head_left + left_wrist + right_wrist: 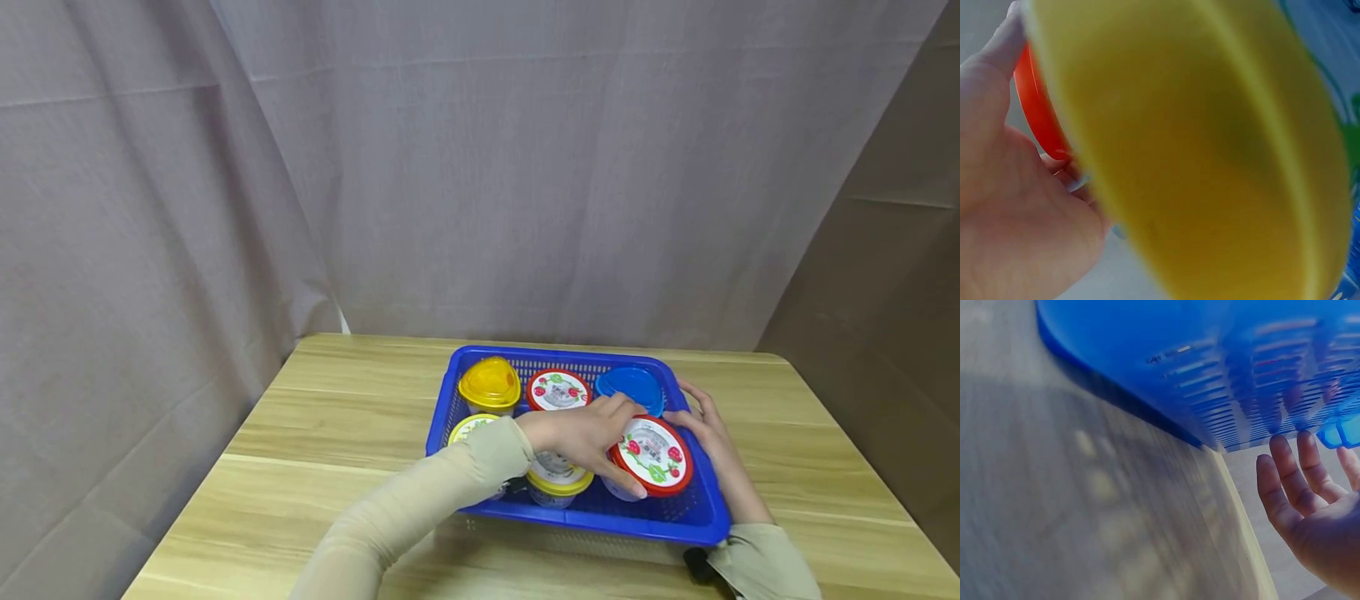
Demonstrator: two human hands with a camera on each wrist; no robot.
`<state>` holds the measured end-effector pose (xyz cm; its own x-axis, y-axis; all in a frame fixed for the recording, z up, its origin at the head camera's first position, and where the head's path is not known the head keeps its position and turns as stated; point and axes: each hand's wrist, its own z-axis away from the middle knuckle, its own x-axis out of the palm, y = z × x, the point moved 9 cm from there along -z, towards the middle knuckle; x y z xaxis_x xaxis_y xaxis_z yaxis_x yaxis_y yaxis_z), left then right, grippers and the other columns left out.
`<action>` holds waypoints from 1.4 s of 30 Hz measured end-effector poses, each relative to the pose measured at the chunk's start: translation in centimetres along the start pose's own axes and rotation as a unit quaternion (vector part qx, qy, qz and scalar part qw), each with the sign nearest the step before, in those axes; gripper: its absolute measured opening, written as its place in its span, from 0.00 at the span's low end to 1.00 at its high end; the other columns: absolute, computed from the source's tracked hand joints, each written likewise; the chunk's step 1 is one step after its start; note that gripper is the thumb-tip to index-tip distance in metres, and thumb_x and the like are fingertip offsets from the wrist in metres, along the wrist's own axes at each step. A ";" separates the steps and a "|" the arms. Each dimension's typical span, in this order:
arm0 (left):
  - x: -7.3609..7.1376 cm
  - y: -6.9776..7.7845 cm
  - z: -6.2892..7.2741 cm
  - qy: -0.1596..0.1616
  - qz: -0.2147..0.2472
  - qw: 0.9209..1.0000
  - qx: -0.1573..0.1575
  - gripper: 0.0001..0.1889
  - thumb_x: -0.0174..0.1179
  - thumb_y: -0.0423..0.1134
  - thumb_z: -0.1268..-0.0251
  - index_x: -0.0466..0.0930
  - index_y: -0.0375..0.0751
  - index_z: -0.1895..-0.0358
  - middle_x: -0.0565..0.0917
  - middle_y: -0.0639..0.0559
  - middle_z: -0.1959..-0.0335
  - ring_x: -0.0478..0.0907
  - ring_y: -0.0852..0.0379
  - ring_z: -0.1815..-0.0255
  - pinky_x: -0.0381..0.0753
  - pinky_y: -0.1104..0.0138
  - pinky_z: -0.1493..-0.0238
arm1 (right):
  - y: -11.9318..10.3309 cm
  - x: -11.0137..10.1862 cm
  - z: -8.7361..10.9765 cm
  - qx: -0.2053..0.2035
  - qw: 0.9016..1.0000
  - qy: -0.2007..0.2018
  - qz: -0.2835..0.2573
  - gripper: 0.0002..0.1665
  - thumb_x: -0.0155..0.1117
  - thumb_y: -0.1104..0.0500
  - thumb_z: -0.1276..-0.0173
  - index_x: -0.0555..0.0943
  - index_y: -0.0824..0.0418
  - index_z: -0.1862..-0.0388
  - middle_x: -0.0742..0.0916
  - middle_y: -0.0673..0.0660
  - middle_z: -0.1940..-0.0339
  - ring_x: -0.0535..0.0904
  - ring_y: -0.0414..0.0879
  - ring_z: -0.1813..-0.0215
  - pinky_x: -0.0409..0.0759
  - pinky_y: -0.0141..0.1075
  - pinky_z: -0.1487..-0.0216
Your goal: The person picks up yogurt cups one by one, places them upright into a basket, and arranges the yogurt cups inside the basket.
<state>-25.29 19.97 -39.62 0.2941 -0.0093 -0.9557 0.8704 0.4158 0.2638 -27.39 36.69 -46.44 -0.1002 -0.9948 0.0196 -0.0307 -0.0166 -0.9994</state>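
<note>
A blue plastic basket (517, 510) on the table holds several lidded tubs. In the head view my left hand (592, 433) reaches across it and grips the tub with a red-rimmed strawberry lid (654, 454) at the front right. Its thumb lies on the near side, its fingers on the far side. My right hand (708, 433) is at the basket's right side, with the thumb over the rim by that red lid. In the right wrist view the fingertips (1280, 445) touch the slatted outer wall. A yellow-rimmed tub (1210, 156) fills much of the left wrist view, blurred.
Behind stand a yellow-lidded tub (491, 383), another red-rimmed tub (558, 389) and a blue-lidded tub (632, 388). Two yellow-rimmed tubs, one of them far left (472, 426), sit in front, partly hidden by the left arm. Grey cloth (525, 183) hangs behind the wooden table (337, 408).
</note>
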 end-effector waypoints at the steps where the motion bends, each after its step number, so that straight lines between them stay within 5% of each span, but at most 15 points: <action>1: 0.1 0.0 0.0 0.000 -0.004 1.000 0.001 0.53 0.65 0.69 0.43 0.50 0.45 0.22 0.59 0.56 0.29 0.57 0.64 0.35 0.58 0.81 0.34 | 0.0 0.0 0.0 0.001 1.000 0.001 -0.002 0.28 0.55 0.62 0.24 0.63 0.36 0.34 0.85 0.32 0.59 0.81 0.33 0.58 0.80 0.27 0.58; 28: 1.1 0.0 0.2 0.016 -0.132 0.991 -0.028 0.58 0.57 0.80 0.48 0.49 0.50 0.20 0.52 0.57 0.23 0.54 0.61 0.29 0.61 0.74 0.29 | -0.1 0.1 0.1 0.006 1.000 -0.008 -0.027 0.27 0.55 0.61 0.23 0.64 0.34 0.35 0.85 0.33 0.58 0.83 0.34 0.58 0.83 0.30 0.59; 42: 1.0 0.3 0.6 -0.010 -0.180 0.982 -0.054 0.60 0.54 0.83 0.51 0.47 0.54 0.18 0.48 0.60 0.21 0.49 0.61 0.27 0.65 0.68 0.30 | -0.1 0.3 0.1 0.012 0.999 -0.009 -0.034 0.26 0.53 0.62 0.22 0.64 0.33 0.37 0.85 0.33 0.58 0.84 0.36 0.59 0.84 0.31 0.60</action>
<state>-24.47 19.53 -40.42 -0.0161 -0.1903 -0.9816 0.8722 0.4773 -0.1068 -27.28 36.42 -46.33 -0.0799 -0.9929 0.0879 -0.0125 -0.0872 -0.9961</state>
